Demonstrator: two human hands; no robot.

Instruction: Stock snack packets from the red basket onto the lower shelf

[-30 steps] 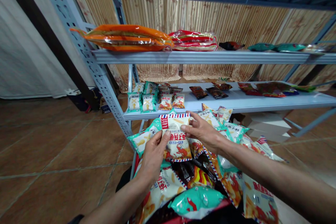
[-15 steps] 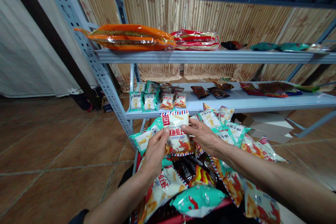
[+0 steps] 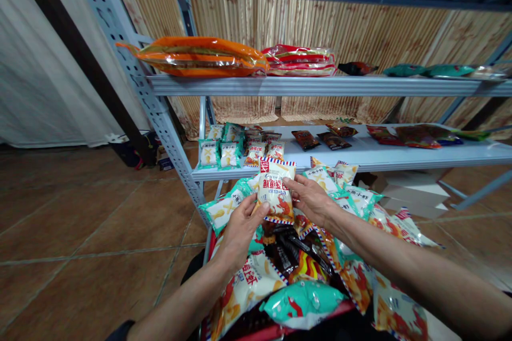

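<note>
Okay, here's how it's looking: the person's left hand (image 3: 240, 234) and right hand (image 3: 310, 200) are both working on one snack bag (image 3: 274, 192), which is sitting right between them, just above a big heap. The left hand is curling its fingers around the bag's lower left side, while the right hand is pinching the right edge with its fingertips (image 3: 288, 183). Neither hand is spread flat.

As for what's done and what's left, plenty is sitting right under the hands. That pile of bags (image 3: 280, 272) is heaped up and spilling over the red basket (image 3: 320, 315), with a teal bag (image 3: 302, 303) lying near the front. I can't see how deep it's going, since the bags are hiding the bottom.

Just ahead of the hands, the lower shelf (image 3: 360, 157) is already carrying a cluster of bags (image 3: 230, 154) standing on the left side, with dark pouches (image 3: 306, 140) lying to the right of them. Higher up, the top shelf (image 3: 320, 86) is holding an orange bag (image 3: 200, 58) and a red bag (image 3: 300, 61). Going by the piles, there's way more sitting under the hands than on the shelves.
</note>
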